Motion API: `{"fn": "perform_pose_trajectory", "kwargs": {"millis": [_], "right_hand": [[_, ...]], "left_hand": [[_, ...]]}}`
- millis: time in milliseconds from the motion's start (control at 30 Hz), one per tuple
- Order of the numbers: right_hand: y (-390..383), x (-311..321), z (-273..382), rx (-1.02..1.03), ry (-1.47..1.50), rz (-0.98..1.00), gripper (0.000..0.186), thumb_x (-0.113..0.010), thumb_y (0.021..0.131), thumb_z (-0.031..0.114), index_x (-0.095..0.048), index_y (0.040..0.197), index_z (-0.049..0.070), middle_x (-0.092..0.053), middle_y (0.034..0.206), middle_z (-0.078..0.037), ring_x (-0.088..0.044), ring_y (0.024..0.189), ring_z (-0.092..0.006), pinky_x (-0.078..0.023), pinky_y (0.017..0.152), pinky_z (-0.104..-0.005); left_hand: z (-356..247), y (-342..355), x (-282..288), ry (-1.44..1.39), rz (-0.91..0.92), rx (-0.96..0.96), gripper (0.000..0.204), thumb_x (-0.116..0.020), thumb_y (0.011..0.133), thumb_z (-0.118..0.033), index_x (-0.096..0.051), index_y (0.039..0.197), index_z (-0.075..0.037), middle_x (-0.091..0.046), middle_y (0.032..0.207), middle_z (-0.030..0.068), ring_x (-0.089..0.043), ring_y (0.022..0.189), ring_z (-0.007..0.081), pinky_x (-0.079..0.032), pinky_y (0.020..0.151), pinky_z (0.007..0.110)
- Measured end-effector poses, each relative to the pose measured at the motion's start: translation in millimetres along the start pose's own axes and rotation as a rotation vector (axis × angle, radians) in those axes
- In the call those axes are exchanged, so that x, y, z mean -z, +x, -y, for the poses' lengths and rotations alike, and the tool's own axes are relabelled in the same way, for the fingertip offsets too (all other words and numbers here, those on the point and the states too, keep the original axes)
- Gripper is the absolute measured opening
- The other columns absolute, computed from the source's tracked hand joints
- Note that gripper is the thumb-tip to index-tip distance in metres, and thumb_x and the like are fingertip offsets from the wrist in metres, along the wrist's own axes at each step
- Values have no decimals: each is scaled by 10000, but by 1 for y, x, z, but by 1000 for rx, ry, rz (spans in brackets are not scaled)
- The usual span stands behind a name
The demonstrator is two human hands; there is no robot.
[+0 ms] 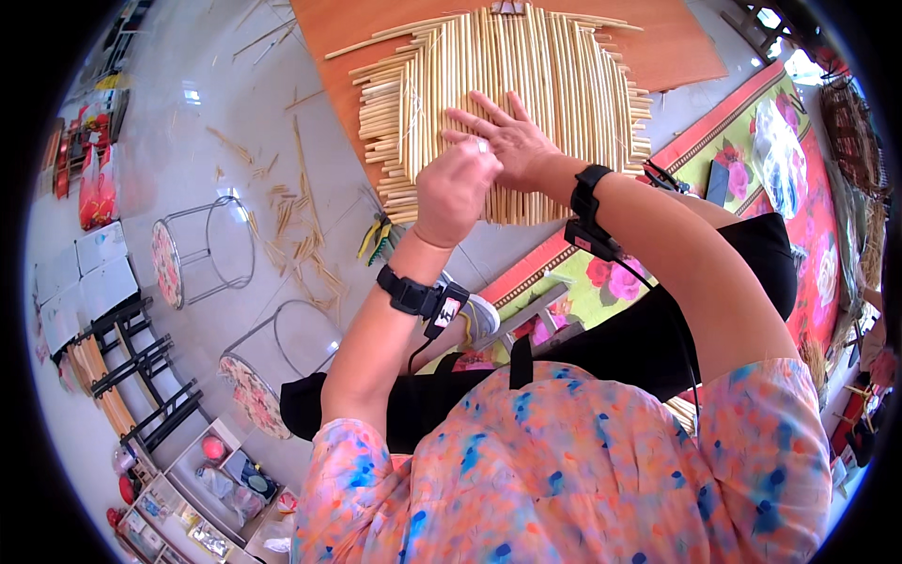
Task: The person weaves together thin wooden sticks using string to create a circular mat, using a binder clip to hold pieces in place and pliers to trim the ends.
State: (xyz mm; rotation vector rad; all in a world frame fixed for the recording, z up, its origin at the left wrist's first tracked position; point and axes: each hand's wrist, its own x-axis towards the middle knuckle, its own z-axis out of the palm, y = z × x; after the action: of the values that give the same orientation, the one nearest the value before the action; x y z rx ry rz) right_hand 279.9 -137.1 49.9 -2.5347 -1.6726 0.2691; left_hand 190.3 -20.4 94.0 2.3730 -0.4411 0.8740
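A panel of pale yellow reed stalks (pixel 554 85) lies in front of me, its stalks packed side by side, with shorter crosswise stalks along both sides. It rests on an orange-brown board (pixel 676 47). My right hand (pixel 515 143) is flat on the middle of the panel, fingers spread. Just left of it and close against it, my left hand (pixel 458 183) is closed over the panel's near part. Whatever its fingers may pinch is hidden. Both wrists wear black straps with small devices.
Yellow-and-green handled pliers (pixel 376 237) are by the panel's near left corner. Cut stalk pieces (pixel 305 249) litter the tiled floor. Two round stools (pixel 167 263) lie tipped over at left. A flowered mat (pixel 615 273) runs along the right, bearing a phone (pixel 718 182) and plastic bag (pixel 778 155).
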Motion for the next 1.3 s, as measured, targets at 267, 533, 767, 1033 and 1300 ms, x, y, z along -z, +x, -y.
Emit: {"fn": "perform_pose_trajectory", "kwargs": {"millis": [267, 533, 767, 1033, 1300], "right_hand": [[1, -12, 1, -2, 21, -109, 541, -379, 921, 432, -258, 1432, 300, -157, 1518, 42, -71, 1410, -264, -66, 1103, -575], [-5, -12, -2, 0, 28, -169, 520, -400, 924, 407, -289, 1419, 293, -192, 1509, 31, -95, 1407, -254, -78, 1104, -571], [0, -15, 4, 19, 33, -194, 492, -344, 942, 405, -301, 1417, 284, -196, 1509, 45, -100, 1407, -262, -74, 1104, -565], [0, -12, 1, -14, 1, -159, 499, -311, 943, 443, -304, 1416, 284, -210, 1505, 49, -114, 1405, -256, -94, 1100, -566], [-1, -9, 3, -6, -11, -144, 506, -360, 934, 422, -299, 1417, 283, -201, 1507, 54, -121, 1404, -252, -108, 1097, -571]], "left_hand": [[-13, 32, 55, -857, -122, 1014, 117, -419, 972, -169, -486, 944, -77, -557, 644, 51, -545, 485, 127, -473, 448, 246], [9, 156, 199, -610, -339, 606, 140, -493, 942, -171, -530, 938, -36, -613, 746, 94, -611, 604, 165, -520, 612, 299], [5, 15, 70, -245, 404, 965, 100, -537, 895, -83, -573, 976, -36, -617, 726, 54, -618, 606, 109, -503, 568, 253], [-5, -43, -14, 182, 312, 777, 152, -617, 786, -31, -588, 935, -26, -628, 656, 137, -647, 569, 225, -499, 530, 339], [-1, -56, -8, 14, 147, 890, 66, -615, 790, -48, -562, 787, -7, -592, 676, 144, -615, 604, 277, -480, 551, 364]]}}
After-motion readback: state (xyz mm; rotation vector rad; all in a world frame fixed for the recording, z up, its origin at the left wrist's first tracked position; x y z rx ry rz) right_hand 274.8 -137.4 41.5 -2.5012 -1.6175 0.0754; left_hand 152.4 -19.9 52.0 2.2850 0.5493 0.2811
